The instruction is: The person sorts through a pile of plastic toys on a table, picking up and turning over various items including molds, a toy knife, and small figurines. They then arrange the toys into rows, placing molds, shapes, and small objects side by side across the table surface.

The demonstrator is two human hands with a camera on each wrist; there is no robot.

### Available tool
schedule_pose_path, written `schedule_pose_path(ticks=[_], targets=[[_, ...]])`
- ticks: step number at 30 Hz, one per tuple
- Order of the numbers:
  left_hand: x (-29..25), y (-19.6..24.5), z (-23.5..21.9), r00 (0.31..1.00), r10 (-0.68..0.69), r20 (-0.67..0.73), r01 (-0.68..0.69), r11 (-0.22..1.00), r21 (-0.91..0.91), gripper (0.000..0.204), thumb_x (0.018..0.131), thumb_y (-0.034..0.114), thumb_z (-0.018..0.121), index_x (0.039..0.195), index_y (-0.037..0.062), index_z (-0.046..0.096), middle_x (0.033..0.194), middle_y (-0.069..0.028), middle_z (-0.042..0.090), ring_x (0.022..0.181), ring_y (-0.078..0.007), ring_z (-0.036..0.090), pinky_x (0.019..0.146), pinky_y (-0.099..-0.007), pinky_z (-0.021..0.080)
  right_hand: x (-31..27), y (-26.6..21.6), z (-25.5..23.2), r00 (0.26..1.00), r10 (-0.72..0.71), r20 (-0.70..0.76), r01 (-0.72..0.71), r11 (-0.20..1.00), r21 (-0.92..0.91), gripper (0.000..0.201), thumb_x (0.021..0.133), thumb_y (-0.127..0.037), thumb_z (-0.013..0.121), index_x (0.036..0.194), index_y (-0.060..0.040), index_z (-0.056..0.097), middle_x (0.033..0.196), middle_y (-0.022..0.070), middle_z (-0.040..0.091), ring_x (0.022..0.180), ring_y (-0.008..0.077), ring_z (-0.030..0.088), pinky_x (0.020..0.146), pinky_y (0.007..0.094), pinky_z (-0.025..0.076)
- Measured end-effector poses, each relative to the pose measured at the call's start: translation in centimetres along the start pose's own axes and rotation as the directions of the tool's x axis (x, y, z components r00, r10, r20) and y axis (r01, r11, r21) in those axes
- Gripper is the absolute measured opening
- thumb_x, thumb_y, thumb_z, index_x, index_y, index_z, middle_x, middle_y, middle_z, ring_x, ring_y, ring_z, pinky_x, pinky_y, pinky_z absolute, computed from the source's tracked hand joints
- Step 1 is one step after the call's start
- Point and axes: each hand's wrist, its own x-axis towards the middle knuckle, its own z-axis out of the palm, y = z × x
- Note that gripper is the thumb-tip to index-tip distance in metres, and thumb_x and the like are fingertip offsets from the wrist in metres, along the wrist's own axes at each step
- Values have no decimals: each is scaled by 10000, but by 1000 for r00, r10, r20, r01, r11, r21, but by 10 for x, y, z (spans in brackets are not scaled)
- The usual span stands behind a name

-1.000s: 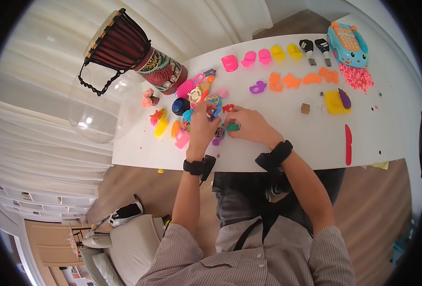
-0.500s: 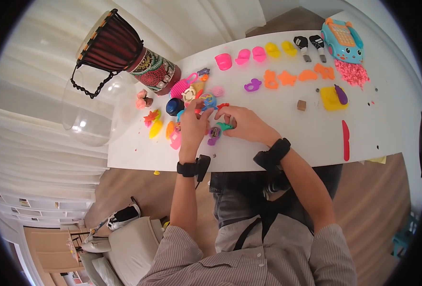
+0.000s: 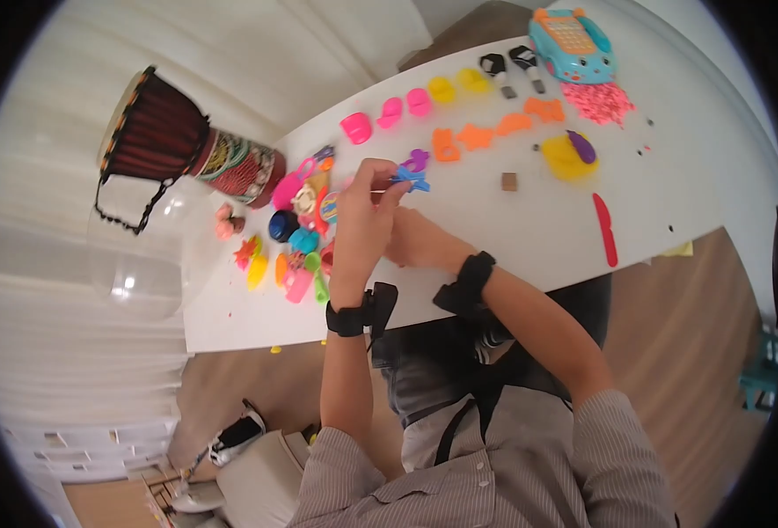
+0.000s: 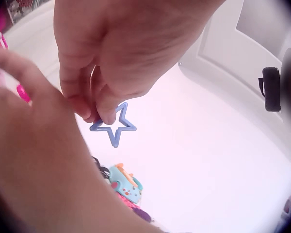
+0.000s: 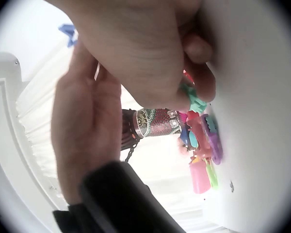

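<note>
My left hand [image 3: 364,224] pinches a blue star-shaped outline piece [image 3: 413,179] by one side; the left wrist view shows the star [image 4: 115,129] hanging from the fingertips of the left hand [image 4: 121,53]. Just to its right, my right hand [image 3: 420,239] is low over the white table, its fingers hidden in the head view. In the right wrist view the right hand [image 5: 131,48] has curled fingers around a teal-green piece [image 5: 197,104], whose full shape is hidden. Beside it in that view is the left hand [image 5: 87,121].
Left of the hands lies a cluster of toys, with a dark blue jar [image 3: 283,226] and a green spoon [image 3: 320,282]. Orange shapes [image 3: 475,136], pink and yellow pieces, a toy phone [image 3: 573,44], a wooden cube [image 3: 509,182] and a red knife [image 3: 605,231] lie beyond and right. A drum [image 3: 164,132] stands at left.
The left hand has lifted the blue star out of the cluster and moved right, near the purple piece. The right hand has moved away from the toys with the green piece. The head view has shifted.
</note>
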Motion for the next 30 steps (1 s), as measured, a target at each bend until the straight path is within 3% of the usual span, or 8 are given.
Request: schedule_pose_path(ticks=[2, 8, 13, 21, 23, 25, 27, 30], targets=[[6, 18, 26, 992, 67, 110, -67, 998, -4, 234, 950, 60, 733, 1147, 3, 622, 1056, -100, 727, 935, -188, 743, 816, -304, 573, 11, 43, 16, 761, -602, -240, 591, 797, -123, 365, 917, -146, 717, 1252, -38, 622, 996, 184, 696, 942, 273, 688, 826, 413, 550], [16, 42, 88, 906, 198, 373, -171, 980, -105, 178, 909, 57, 777, 1050, 0, 683, 907, -101, 760, 796, -185, 745, 783, -311, 597, 18, 38, 26, 775, -512, -369, 512, 852, -108, 356, 856, -133, 755, 1198, -130, 658, 983, 138, 722, 860, 307, 700, 755, 456, 539], [21, 51, 104, 768, 62, 637, -36, 998, -54, 210, 921, 124, 793, 1068, 8, 698, 924, -55, 751, 848, -130, 729, 803, -273, 576, 22, 34, 30, 787, -469, -400, 436, 882, -177, 322, 850, -129, 759, 1158, -166, 674, 944, 145, 721, 818, 345, 683, 729, 458, 533], [28, 37, 92, 826, 46, 562, 24, 993, -116, 186, 935, 110, 774, 1066, 17, 682, 943, -55, 744, 798, -110, 695, 744, -256, 552, 20, 41, 27, 775, -501, -384, 501, 858, -108, 276, 884, -138, 728, 1150, -117, 659, 913, 156, 711, 813, 370, 674, 734, 452, 530], [28, 31, 60, 873, 34, 487, 29, 992, -121, 158, 941, 98, 759, 1052, 17, 683, 934, -63, 747, 779, -104, 679, 721, -250, 544, 34, 37, 32, 491, -695, -526, 636, 698, -328, 296, 915, -159, 706, 1176, -46, 625, 889, 184, 700, 810, 406, 666, 749, 452, 537], [29, 22, 28, 978, 13, 208, 32, 977, -211, 162, 970, 95, 729, 1095, 19, 659, 982, -57, 726, 748, -101, 637, 687, -253, 518, 22, 20, 19, 525, -699, -485, 666, 693, -277, 319, 942, -141, 680, 1215, -2, 590, 919, 224, 703, 845, 446, 675, 784, 481, 542], [23, 1, 4, 997, -49, 53, 61, 966, -250, 168, 987, 100, 710, 1117, 20, 641, 978, -52, 708, 735, -103, 624, 657, -250, 503, 8, 5, 8, 956, -207, -206, 167, 967, -195, 331, 970, -109, 642, 1276, -15, 559, 967, 250, 710, 921, 465, 681, 812, 515, 529], [3, -26, -15, 966, -151, -212, 76, 942, -326, 179, 1012, 112, 683, 1147, 21, 609, 974, -44, 674, 718, -100, 605, 603, -242, 475, 5, 3, 9, 910, -243, -336, 224, 970, -95, 343, 982, -76, 565, 1320, -23, 536, 998, 267, 711, 975, 479, 669, 858, 556, 524]])
